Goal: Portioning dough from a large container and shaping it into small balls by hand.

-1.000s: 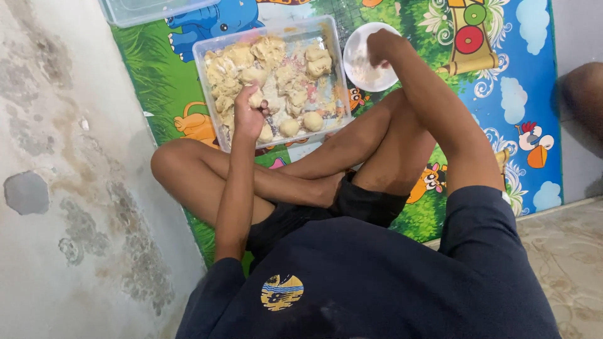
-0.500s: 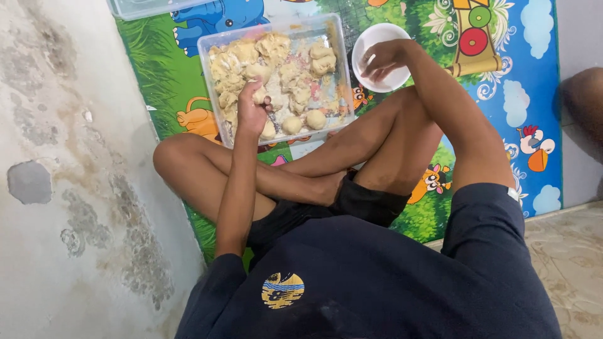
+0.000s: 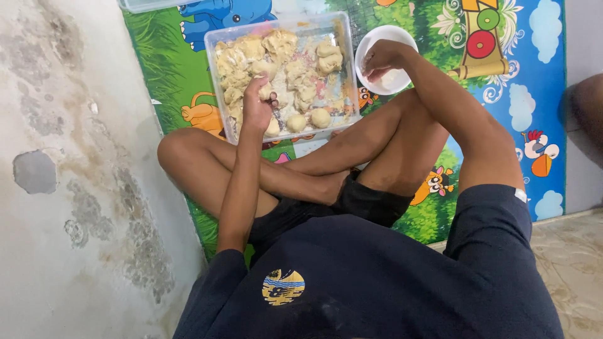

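Note:
I sit cross-legged on a colourful cartoon play mat. A clear plastic container in front of my knees holds several pale yellow dough lumps and small rolled balls. My left hand rests inside the container, its fingers closed around a piece of dough. My right hand hovers over a small white bowl to the right of the container, fingers curled down into it; whether it holds anything is hidden.
A stained, worn wall or floor surface runs along the left edge of the mat. Another clear container's edge shows at the top left. Part of another person shows at the far right.
My left hand has drawn back slightly in the container with dough in its fingers. My right hand stays at the white bowl.

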